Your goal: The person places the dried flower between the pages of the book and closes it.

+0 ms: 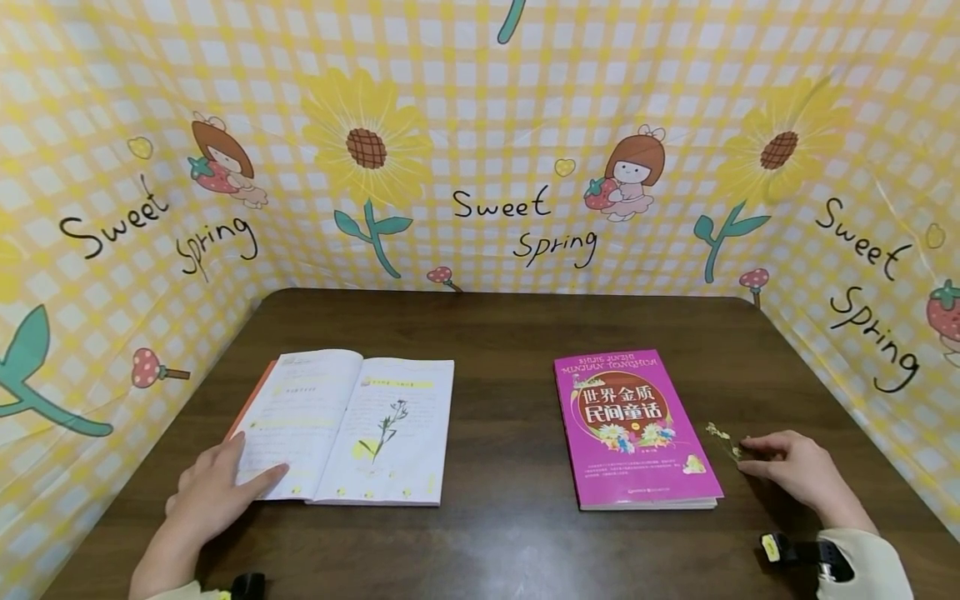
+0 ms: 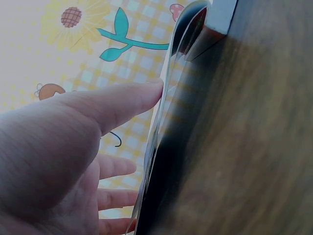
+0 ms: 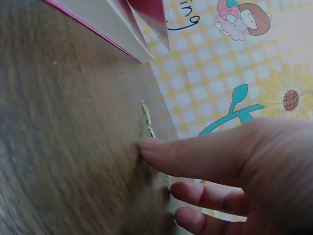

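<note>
An open book [image 1: 397, 467] with an orange cover edge lies on the left of the table. My left hand [image 1: 213, 487] rests at its left page, thumb straight on the paper and fingers along the outer edge. In the left wrist view the thumb [image 2: 127, 100] touches the page. A flat, dried-looking flower sprig [image 1: 387, 427] lies on the right page. Beside the purple book, my right hand [image 1: 791, 467] pinches a small pale flower sprig [image 1: 722, 435] between thumb and fingers, low over the table. The right wrist view shows this sprig [image 3: 146, 120] at the thumb tip.
A closed purple book [image 1: 637, 442] with Chinese lettering lies just left of my right hand. The dark wooden table [image 1: 502, 400] has a checked yellow cloth [image 1: 480, 108] with sunflowers standing around its back and sides.
</note>
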